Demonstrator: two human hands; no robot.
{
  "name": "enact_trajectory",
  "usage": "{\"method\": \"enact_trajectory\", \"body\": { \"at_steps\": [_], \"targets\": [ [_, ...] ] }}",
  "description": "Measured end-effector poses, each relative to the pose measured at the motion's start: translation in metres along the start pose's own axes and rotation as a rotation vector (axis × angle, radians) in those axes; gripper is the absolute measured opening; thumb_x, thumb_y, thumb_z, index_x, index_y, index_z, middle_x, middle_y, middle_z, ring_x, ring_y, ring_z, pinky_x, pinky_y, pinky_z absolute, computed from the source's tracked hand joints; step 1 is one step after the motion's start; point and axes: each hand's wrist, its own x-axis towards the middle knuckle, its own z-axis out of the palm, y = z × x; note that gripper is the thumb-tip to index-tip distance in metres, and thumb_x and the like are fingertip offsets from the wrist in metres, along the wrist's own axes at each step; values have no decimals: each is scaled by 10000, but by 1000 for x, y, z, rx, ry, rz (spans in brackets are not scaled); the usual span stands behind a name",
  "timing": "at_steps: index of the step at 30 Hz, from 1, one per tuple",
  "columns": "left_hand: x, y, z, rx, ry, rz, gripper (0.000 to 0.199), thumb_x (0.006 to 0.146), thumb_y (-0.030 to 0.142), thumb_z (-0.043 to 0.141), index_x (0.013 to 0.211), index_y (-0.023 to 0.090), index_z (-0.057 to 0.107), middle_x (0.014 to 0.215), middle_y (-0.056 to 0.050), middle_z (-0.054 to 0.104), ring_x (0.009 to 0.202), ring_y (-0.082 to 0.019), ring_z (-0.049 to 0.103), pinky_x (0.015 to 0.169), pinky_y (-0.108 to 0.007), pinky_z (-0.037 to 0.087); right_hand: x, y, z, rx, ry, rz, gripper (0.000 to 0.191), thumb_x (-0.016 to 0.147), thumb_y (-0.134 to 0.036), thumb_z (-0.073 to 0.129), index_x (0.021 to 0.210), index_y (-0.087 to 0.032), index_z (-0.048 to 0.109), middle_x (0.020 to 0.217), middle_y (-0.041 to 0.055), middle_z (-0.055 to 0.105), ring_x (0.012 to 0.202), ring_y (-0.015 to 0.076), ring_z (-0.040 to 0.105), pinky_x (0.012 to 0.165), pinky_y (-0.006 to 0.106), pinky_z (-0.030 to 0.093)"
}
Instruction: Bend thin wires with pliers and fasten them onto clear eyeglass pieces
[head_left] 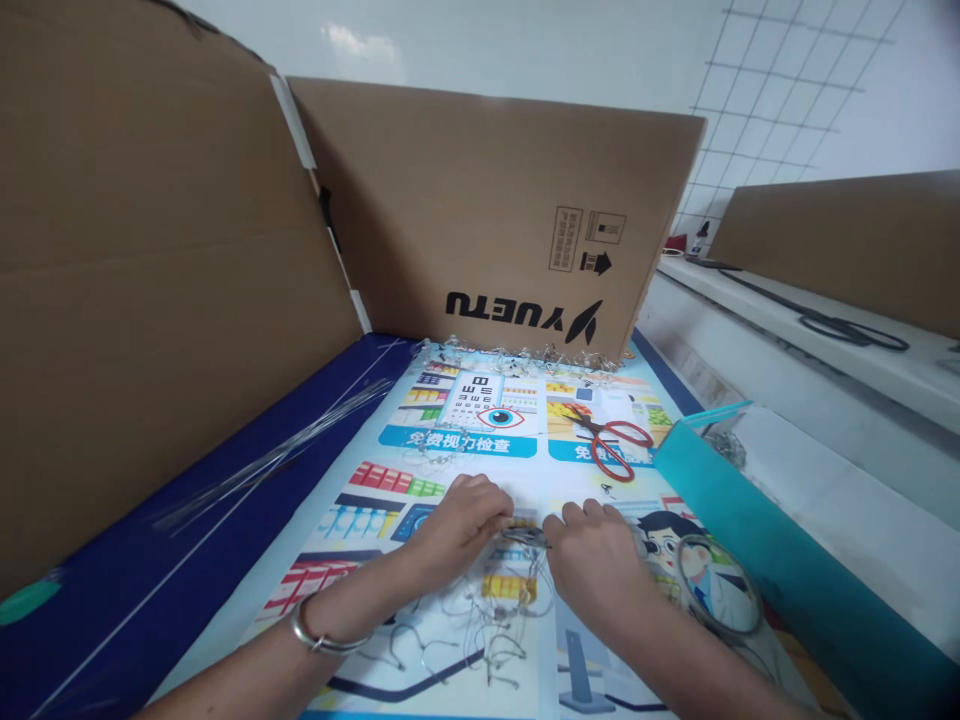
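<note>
Both hands meet over the middle of the printed mat (360, 620), a thin bundle of wires (525, 536) stretched between them. My left hand (472, 520), with a silver bangle on its wrist, pinches the bundle's left end. The curled fingers of my right hand (589, 550) close round its right end. Beneath and in front of the hands lie tangled bent wire pieces (499, 640). Red-handled scissors (611, 445) rest open on the mat beyond my right hand. A wire coil (720, 585) lies to the right, near my right forearm.
Cardboard panels (487, 210) stand behind and at the left. Small wire pieces (525, 358) line the back panel's foot. Long straight wires (285, 450) lie on the blue cloth at left. A teal box (787, 560) stands at right, beside a white ledge (825, 340).
</note>
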Motion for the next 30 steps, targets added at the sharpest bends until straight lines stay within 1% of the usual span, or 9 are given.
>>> {"method": "enact_trajectory", "body": {
  "at_steps": [5,12,23,30],
  "targets": [
    [0,3,-2,83,-32,31,189,911,217,334,811,184,491,753,-20,521,758,-174,424,722,-314,302,1,-1,1,8,5,-11,99,745,-139,533,807,-175,602,779,71,588,772,201,509,637,319,284],
    [0,2,-2,102,-45,42,176,907,196,332,804,187,474,740,-15,508,749,-172,420,710,-310,300,0,-1,1,-7,-25,-10,95,754,-120,529,805,-174,589,760,65,600,732,189,525,623,296,306],
    [-1,0,1,149,-38,65,164,894,155,348,796,180,477,743,-20,510,758,-172,420,712,-309,297,-1,-4,-5,9,-82,70,112,726,-114,532,782,-176,607,731,70,620,681,205,567,544,274,302],
    [-2,2,-1,221,-71,62,125,872,142,403,794,180,493,745,-19,517,769,-177,426,723,-315,299,-3,-4,-5,-5,-67,64,124,719,-95,528,777,-178,601,730,66,620,685,213,570,552,274,318]
  ]
}}
